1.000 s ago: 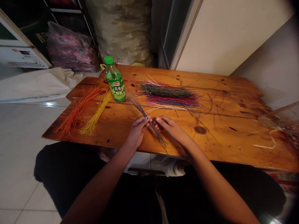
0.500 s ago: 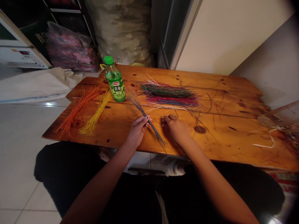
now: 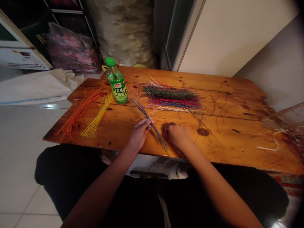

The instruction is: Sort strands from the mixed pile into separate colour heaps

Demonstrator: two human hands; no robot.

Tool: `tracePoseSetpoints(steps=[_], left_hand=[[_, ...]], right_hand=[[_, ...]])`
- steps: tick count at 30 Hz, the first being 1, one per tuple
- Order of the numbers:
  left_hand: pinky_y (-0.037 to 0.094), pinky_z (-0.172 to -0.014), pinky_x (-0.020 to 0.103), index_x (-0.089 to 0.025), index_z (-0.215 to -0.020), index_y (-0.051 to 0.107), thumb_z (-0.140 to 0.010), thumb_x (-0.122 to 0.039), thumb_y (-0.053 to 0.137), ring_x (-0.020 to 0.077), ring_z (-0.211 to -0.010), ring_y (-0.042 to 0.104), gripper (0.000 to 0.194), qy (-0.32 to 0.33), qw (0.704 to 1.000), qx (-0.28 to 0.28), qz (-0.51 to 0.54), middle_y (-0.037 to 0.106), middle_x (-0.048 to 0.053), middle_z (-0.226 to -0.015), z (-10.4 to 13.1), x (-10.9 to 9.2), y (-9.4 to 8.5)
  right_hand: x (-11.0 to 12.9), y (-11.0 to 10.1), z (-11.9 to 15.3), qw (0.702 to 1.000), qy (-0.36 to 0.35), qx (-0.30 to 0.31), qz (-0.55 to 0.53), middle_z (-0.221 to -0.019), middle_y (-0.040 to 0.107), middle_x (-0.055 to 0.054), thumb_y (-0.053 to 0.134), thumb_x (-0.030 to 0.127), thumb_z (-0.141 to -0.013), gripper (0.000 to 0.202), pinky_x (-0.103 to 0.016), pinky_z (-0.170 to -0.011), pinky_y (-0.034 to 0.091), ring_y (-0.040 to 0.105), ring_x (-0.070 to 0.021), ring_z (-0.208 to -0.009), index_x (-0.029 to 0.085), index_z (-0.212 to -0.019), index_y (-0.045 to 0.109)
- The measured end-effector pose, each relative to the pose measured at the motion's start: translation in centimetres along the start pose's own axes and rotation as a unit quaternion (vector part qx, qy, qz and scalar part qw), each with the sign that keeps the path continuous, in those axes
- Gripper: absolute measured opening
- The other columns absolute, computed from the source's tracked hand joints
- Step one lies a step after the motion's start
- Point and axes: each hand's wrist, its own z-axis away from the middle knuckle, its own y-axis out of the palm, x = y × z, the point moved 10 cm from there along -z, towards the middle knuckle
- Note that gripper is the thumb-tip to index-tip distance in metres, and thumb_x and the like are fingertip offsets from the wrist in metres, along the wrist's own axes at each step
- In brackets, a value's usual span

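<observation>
My left hand [image 3: 142, 129] pinches a bundle of thin dark grey strands [image 3: 158, 135] near its middle, thumb on top. The bundle slants from beside the bottle down toward the table's front edge, its ends fanning out. My right hand [image 3: 177, 134] is closed just right of the bundle's lower end, low over the table. Its fingers curl inward; a faint thin reddish line shows by them, but I cannot make out what they hold. Beyond both hands lies a pile of green, red, blue and white strands [image 3: 171, 93].
On the wooden table [image 3: 237, 142], an orange bundle [image 3: 80, 114] and a yellow bundle [image 3: 98, 117] lie at left. A green-capped bottle [image 3: 117, 84] stands behind them. A clear container [image 3: 285, 115] is at the right edge. Loose strands are scattered right of the pile.
My right hand has come slightly nearer to me and its fingers have curled in more tightly. The left hand and its bundle have stayed almost still.
</observation>
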Motion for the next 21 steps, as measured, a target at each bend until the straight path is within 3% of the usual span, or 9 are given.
tracePoseSetpoints(steps=[7,12,21], left_hand=[[0.041,-0.058,0.012,-0.015,-0.070,0.066,-0.064,-0.017,0.070,0.0042,-0.068,0.056,0.008,0.006,1.000,0.005,-0.011,0.063,-0.001,-0.075,0.0,-0.1,0.1],[0.041,-0.059,0.012,-0.014,-0.071,0.067,-0.064,-0.016,0.070,0.0039,-0.068,0.057,0.009,0.000,1.000,0.000,-0.004,0.064,0.000,-0.076,0.0,0.0,0.0],[0.041,-0.059,0.013,-0.016,-0.069,0.068,-0.062,-0.018,0.072,0.0060,-0.070,0.058,0.008,0.002,1.000,0.009,-0.007,0.065,0.001,-0.075,-0.1,0.1,0.1]], right_hand=[[0.1,0.2,-0.3,1.000,-0.014,0.017,-0.013,-0.084,0.070,-0.013,0.045,0.028,-0.078,0.026,-0.029,-0.059,0.044,0.066,-0.0253,-0.075,0.017,-0.086,0.067],[-0.2,0.0,-0.4,1.000,-0.018,-0.015,-0.014,-0.082,0.069,-0.012,0.043,0.027,-0.076,0.026,-0.030,-0.057,0.041,0.065,-0.0245,-0.071,0.018,-0.082,0.067],[-3.0,-2.7,-0.3,0.988,0.027,-0.079,-0.131,-0.072,0.066,-0.004,0.048,0.031,-0.071,0.018,-0.027,-0.055,0.035,0.060,-0.0192,-0.066,0.021,-0.073,0.064]])
